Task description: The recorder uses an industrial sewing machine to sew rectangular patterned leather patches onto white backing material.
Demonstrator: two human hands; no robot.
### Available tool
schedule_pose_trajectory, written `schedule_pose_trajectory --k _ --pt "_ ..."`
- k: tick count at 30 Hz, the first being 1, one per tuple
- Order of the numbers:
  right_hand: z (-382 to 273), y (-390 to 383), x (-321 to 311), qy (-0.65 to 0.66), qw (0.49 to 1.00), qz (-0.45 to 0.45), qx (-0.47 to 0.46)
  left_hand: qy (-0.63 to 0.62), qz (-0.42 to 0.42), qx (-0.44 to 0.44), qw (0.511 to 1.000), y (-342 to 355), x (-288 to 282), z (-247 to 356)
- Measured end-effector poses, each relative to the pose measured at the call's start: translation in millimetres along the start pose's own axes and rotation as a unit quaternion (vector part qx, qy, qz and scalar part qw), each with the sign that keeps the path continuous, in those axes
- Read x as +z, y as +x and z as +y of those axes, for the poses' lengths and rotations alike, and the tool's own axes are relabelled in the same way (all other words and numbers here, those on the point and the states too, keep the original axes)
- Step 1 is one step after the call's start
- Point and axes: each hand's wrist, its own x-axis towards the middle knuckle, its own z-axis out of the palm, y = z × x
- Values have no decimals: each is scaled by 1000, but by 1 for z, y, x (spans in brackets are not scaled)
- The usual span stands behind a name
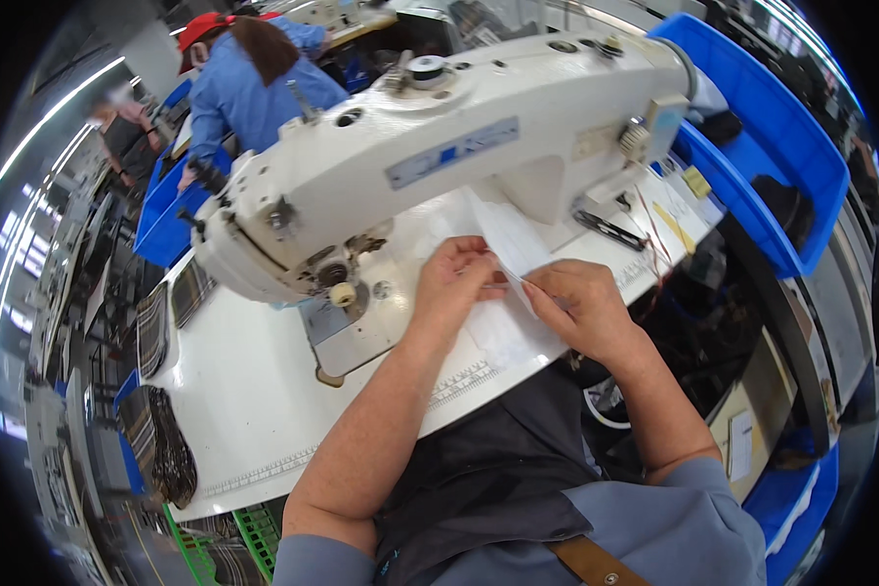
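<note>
Between my two hands is a folded, thin white sheet (510, 236), cloth or paper, I cannot tell which. It stands up from the table under the arm of a white sewing machine (459, 117). My left hand (456, 278) closes on the sheet's left side with curled fingers. At its right lower edge my right hand (581, 303) pinches it between thumb and fingers. The needle area with its metal plate (361, 337) lies left of my hands, with nothing seen under it.
Black thread snips (610, 230) and a yellow strip (674, 227) lie right of my hands. Striped cloth pieces (156, 444) hang over the table's left edge. Blue bins (801, 127) stand at right. A person in a blue shirt (254, 88) works beyond the machine.
</note>
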Motion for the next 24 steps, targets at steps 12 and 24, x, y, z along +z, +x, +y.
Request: schedule_pose_trajectory --k 12,24 --pt "-14 -17 12 65 992 -2 104 40 0 106 994 18 7 -51" --pt "27 -16 31 110 980 55 154 112 27 206 972 22 16 -42"
